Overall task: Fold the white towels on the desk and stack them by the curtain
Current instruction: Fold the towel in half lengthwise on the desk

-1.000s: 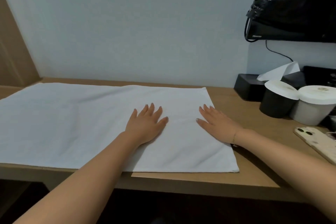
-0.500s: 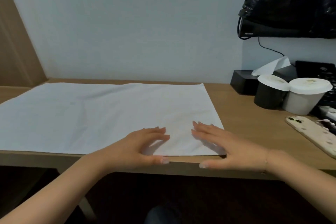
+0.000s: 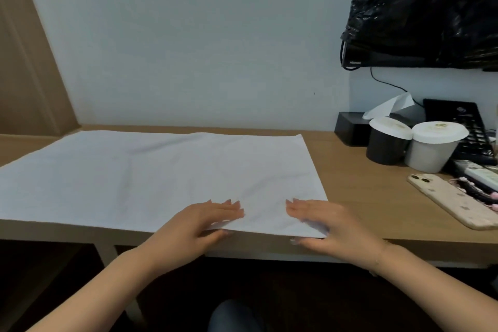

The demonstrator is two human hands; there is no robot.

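A white towel lies spread flat on the wooden desk, its near edge along the desk's front edge. My left hand and my right hand are side by side at the towel's near right part. On each hand the fingers lie on top of the cloth and the thumb sits under the edge, pinching it. A beige curtain-like panel hangs at the far left.
Right of the towel stand a black cup and a white cup, both lidded, with a black tissue box behind. A phone lies near the right edge. A black plastic bag hangs on the wall above.
Both hands slid from the middle of the towel back to its near edge, and the thumbs have gone under the edge. The towel's near edge now sits at the desk's front edge.
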